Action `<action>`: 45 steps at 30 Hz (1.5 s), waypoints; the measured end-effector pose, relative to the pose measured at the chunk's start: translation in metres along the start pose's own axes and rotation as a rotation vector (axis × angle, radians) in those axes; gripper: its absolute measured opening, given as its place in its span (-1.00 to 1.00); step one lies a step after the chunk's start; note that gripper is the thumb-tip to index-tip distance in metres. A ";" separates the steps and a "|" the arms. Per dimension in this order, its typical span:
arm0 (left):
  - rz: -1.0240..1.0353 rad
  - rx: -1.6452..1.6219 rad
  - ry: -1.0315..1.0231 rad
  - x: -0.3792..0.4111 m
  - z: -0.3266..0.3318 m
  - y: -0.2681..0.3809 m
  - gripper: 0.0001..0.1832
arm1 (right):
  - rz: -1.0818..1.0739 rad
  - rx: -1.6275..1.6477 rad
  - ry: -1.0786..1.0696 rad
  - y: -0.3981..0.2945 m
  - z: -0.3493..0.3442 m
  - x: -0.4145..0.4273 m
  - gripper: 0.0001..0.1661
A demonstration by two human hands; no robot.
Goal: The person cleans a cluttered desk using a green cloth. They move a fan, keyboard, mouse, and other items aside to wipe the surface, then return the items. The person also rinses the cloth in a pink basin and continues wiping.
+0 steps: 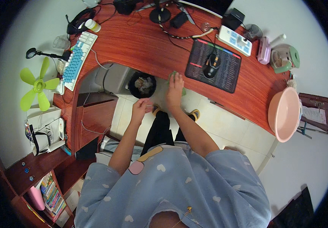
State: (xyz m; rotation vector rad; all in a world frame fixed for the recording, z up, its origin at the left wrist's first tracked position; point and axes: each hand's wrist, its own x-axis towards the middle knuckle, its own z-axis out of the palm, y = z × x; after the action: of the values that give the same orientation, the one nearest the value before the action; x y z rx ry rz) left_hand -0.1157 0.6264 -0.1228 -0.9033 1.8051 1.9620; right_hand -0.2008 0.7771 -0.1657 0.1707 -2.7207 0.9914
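Observation:
My right hand (174, 92) is at the front edge of the reddish wooden desk (141, 48), with its fingers over a green cloth (183, 91). Parts of that cloth show on both sides of the hand; the rest is hidden beneath it. Over the floor, short of the desk, my left hand (141, 109) hangs with nothing in it and its fingers loosely bent. Beyond the left hand stands a black waste bin (131, 90) with rubbish inside. To the right of my right hand, a black computer mouse (212, 67) rests on a dark mouse pad (229, 84).
A white-and-blue keyboard (77, 61) and a green fan (39, 85) are on the left. At the right are a power strip (235, 41), a glass jug (283, 58) and a pink basin (286, 114) by the desk's end. Cables (178, 37) cross the back.

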 end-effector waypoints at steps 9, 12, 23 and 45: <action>-0.028 -0.117 0.103 0.017 -0.073 0.006 -0.67 | -0.141 0.527 -0.369 -0.086 0.071 0.045 -0.51; 0.045 -0.137 0.109 0.034 -0.067 0.021 -0.65 | 0.310 1.202 -0.550 -0.096 0.050 0.057 -0.44; 0.077 -0.115 -0.455 0.000 0.133 0.129 -0.61 | 0.688 2.214 -0.007 -0.005 -0.157 0.048 -0.48; 0.405 0.472 -0.953 -0.112 0.494 0.066 -0.68 | 0.787 -0.200 0.048 0.426 -0.509 -0.042 -0.41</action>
State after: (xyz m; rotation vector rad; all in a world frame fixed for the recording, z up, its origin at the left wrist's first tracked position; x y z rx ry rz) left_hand -0.1861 1.1171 -0.0010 0.5185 1.7362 1.5770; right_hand -0.1481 1.4320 -0.0631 -1.0080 -2.8374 0.8393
